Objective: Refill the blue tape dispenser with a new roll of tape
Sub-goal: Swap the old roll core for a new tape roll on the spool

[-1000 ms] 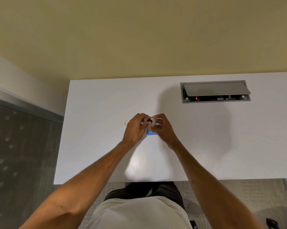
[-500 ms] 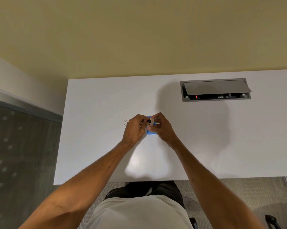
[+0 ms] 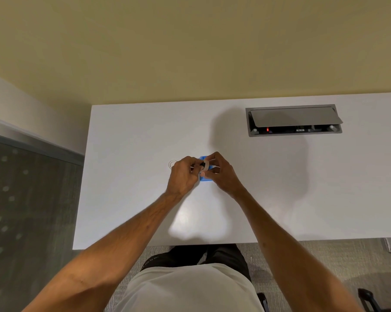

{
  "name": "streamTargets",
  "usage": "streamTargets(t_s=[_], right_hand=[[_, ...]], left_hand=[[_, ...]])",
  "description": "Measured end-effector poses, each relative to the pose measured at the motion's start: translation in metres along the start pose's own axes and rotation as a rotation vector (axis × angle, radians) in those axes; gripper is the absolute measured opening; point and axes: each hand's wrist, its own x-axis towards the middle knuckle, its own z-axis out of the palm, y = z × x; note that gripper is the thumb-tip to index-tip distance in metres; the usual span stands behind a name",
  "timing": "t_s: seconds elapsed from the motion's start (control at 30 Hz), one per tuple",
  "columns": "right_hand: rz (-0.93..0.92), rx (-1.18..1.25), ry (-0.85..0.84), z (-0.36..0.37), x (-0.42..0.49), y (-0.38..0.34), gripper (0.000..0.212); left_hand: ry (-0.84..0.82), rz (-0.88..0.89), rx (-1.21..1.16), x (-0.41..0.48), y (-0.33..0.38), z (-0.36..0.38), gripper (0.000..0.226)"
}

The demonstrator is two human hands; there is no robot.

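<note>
The blue tape dispenser (image 3: pixel 205 178) lies on the white table (image 3: pixel 131 136), mostly hidden under my hands. My right hand (image 3: pixel 221 174) pinches a clear roll of tape (image 3: pixel 205 165) held on edge above the dispenser. My left hand (image 3: pixel 182 176) is closed on a small black core piece (image 3: pixel 200 164) pressed against the roll's left side. An empty clear tape ring (image 3: pixel 172 164) lies flat on the table just left of my left hand.
A grey power and cable box (image 3: pixel 293 120) with its lid tilted up is set into the table at the back right. The table's left edge borders a frosted glass panel (image 3: pixel 28 199). Its near edge runs above my lap.
Both hands stay together over the dispenser. The roll has tipped slightly and the fingers have shifted on it; the view has drifted a little.
</note>
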Motion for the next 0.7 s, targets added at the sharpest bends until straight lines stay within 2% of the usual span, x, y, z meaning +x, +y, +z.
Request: streamTargets(t_s=[0.4, 0.57, 0.7], right_hand=[[-0.003, -0.076, 0.01, -0.004, 0.003, 0.001, 0.037], [-0.079, -0.254, 0.031, 0.0, 0.002, -0.002, 0.056], [-0.124, -0.388, 0.042, -0.001, 0.005, -0.001, 0.043]], left_hand=[[0.061, -0.114, -0.158, 0.0, 0.004, 0.01, 0.018], [0.07, -0.211, -0.253, 0.003, 0.004, 0.013, 0.018], [0.039, -0.243, -0.302, 0.006, 0.005, 0.014, 0.016]])
